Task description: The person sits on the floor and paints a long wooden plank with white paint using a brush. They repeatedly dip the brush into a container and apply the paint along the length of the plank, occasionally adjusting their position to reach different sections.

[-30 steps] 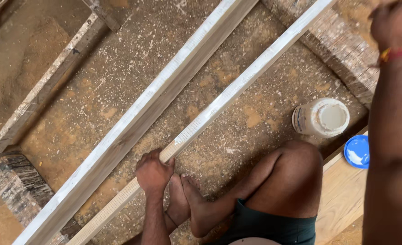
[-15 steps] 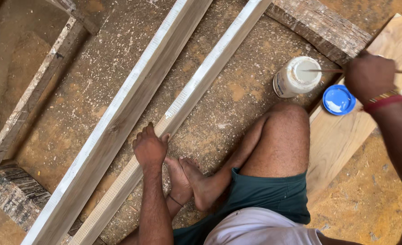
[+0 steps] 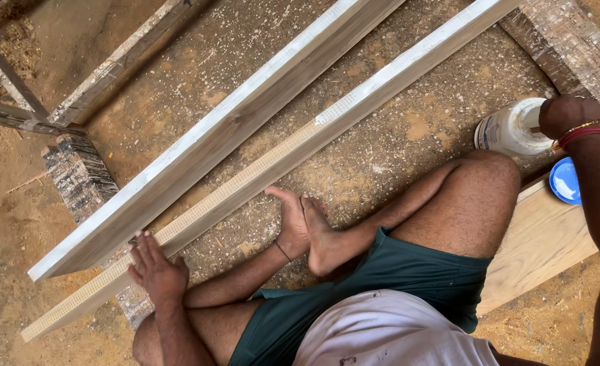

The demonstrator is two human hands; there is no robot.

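Long pale wooden planks lie side by side on the sawdust-strewn dirt floor [image 3: 198,61], running from the near left up to the far right. The wider plank with a white-coated top edge [image 3: 225,129] sits farther away; the narrower plank with a ridged, glue-combed face [image 3: 259,173] lies nearer the seated person, just beside the first. Their near-left ends rest across a dark, weathered timber block [image 3: 76,176].

At the right, a broad light-coloured board [image 3: 537,244] lies under the person's right knee. A rough grey timber beam [image 3: 571,47] runs along the far right, and thin dark wooden battens [image 3: 15,95] lie at the far left.

The person sits cross-legged in dark green shorts, bare feet crossed just near the narrower plank.

The left hand [image 3: 156,271] rests on the near end of the narrower plank, fingers spread flat and open on its ridged face, gripping nothing.

The right hand [image 3: 571,115], with red and yellow thread bands at the wrist, is closed over the mouth of a white plastic glue jar [image 3: 510,129] standing on the floor at the far right, beyond the knee. A thin stick shows at the fist, but what the fingers grip cannot be told with certainty.

Just near the jar, a small round blue lid [image 3: 564,181] lies on the light board.
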